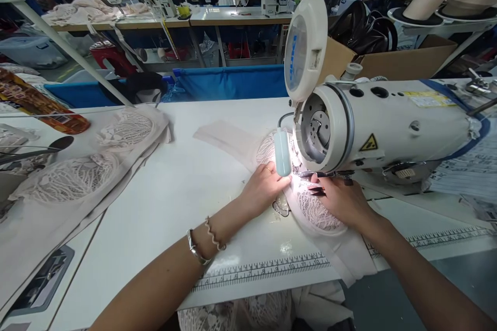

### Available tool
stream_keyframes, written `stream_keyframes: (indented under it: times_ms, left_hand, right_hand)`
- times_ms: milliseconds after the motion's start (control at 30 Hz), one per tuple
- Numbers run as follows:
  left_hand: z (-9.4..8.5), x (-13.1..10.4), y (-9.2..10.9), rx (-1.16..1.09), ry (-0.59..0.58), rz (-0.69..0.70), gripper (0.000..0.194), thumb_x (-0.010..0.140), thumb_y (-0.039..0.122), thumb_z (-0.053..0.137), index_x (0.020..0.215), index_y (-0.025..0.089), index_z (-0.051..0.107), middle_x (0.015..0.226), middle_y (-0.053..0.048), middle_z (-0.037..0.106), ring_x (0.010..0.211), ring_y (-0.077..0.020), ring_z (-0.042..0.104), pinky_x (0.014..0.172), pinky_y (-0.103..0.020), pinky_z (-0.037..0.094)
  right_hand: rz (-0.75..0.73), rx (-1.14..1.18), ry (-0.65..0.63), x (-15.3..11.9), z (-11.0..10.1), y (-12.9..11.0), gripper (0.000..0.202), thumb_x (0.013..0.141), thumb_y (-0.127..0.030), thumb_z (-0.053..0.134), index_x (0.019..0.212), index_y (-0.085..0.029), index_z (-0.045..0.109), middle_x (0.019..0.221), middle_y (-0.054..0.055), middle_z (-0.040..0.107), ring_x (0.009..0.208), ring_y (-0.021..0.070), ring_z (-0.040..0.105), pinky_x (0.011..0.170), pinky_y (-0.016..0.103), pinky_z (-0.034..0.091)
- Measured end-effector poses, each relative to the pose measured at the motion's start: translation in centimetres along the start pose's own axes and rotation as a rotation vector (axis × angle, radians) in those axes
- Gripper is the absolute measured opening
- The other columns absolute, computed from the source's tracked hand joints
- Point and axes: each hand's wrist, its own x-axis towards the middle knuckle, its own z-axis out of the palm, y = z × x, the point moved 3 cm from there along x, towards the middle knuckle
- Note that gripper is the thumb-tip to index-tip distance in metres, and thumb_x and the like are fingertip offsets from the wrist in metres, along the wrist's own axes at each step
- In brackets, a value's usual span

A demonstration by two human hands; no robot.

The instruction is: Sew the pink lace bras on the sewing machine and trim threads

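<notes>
A white sewing machine point(392, 119) stands at the right, its round end cover swung up. Under its lit needle area lies a pale pink lace garment piece point(316, 207), which runs toward the table's front edge. My left hand point(264, 186) is at the left side of the lace, thumb and index finger pressed together at the fabric edge, just below a pale lamp point(282, 152). My right hand point(341, 199) rests on the lace at the right of the needle area, fingers bent and partly hidden beneath the machine head. What its fingertips grip cannot be made out.
More lace fabric point(77, 178) lies at the left, near a bottle point(42, 101) on its side. A printed ruler point(264, 271) runs along the front edge. Behind are a blue cloth bin point(233, 83), a cardboard box point(407, 62) and other machines; further lace pieces hang below the table.
</notes>
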Motion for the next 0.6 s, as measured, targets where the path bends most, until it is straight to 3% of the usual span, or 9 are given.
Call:
stream_keyframes:
  times_ms: [200, 367, 467, 533, 600]
  left_hand:
    - [0.1, 0.1, 0.0, 0.075, 0.072, 0.016, 0.035, 0.089, -0.006, 0.044, 0.099, 0.017, 0.068, 0.089, -0.006, 0.074, 0.081, -0.0205, 0.053, 0.073, -0.033, 0.041]
    - [-0.7, 0.4, 1.5, 0.084, 0.051, -0.048, 0.024, 0.096, 0.001, 0.046, 0.094, 0.014, 0.066, 0.090, -0.010, 0.070, 0.087, -0.0226, 0.057, 0.076, -0.035, 0.045]
    - [-1.0, 0.2, 3.8, 0.039, 0.013, -0.042, 0.018, 0.101, 0.019, 0.050, 0.095, 0.011, 0.065, 0.093, -0.011, 0.068, 0.084, -0.0217, 0.060, 0.080, -0.036, 0.049]
    - [-1.1, -0.1, 5.3, 0.066, 0.011, -0.034, 0.037, 0.101, 0.042, 0.053, 0.102, 0.007, 0.065, 0.100, -0.015, 0.069, 0.095, -0.0267, 0.063, 0.090, -0.042, 0.050]
    - [-1.2, -0.4, 6.3, 0.158, 0.026, -0.028, 0.052, 0.099, 0.048, 0.053, 0.114, 0.000, 0.064, 0.115, -0.022, 0.068, 0.111, -0.0341, 0.062, 0.104, -0.049, 0.045]
  right_hand:
    - [0.121, -0.007, -0.119, 0.4, 0.3, 0.0, 0.025, 0.090, -0.036, 0.061, 0.110, -0.024, 0.070, 0.100, 0.009, 0.078, 0.089, 0.0300, 0.072, 0.066, 0.034, 0.051]
    - [0.159, 0.080, -0.128, 1.0, 0.2, 0.9, 0.034, 0.088, -0.053, 0.063, 0.107, -0.029, 0.075, 0.105, 0.007, 0.078, 0.099, 0.0323, 0.071, 0.081, 0.041, 0.054]
    - [0.149, 0.115, -0.050, 1.5, 0.2, 1.3, 0.029, 0.086, -0.051, 0.063, 0.101, -0.031, 0.079, 0.103, 0.004, 0.079, 0.103, 0.0324, 0.070, 0.085, 0.042, 0.054]
    - [0.121, 0.130, 0.021, 1.7, 0.2, 1.3, 0.023, 0.088, -0.043, 0.061, 0.092, -0.031, 0.080, 0.099, 0.003, 0.079, 0.101, 0.0308, 0.071, 0.086, 0.040, 0.054]
    - [0.095, 0.138, 0.067, 1.8, 0.1, 1.2, 0.021, 0.088, -0.037, 0.059, 0.084, -0.029, 0.078, 0.092, 0.003, 0.080, 0.094, 0.0287, 0.072, 0.082, 0.037, 0.054]
